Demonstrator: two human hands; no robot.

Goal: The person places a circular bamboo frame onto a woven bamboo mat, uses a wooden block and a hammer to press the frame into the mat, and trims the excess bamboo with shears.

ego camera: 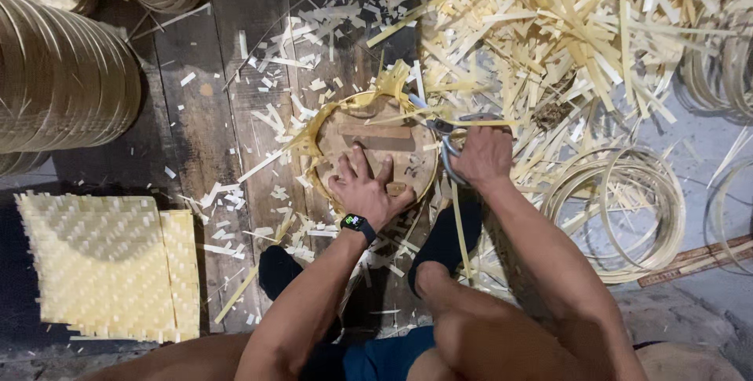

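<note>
My left hand, with a black watch on its wrist, presses flat on a round wooden disc that lies inside a woven bamboo rim. Loose strip ends stick out around the rim. My right hand grips metal scissors at the right edge of the rim, blades pointing toward the upper left. My knees and dark-socked feet show below the disc.
A pile of cut bamboo strips fills the upper right. Bamboo hoops lie at the right. Stacked round rims stand at the left, and flat woven mats lie at the lower left. Offcuts litter the dark wooden floor.
</note>
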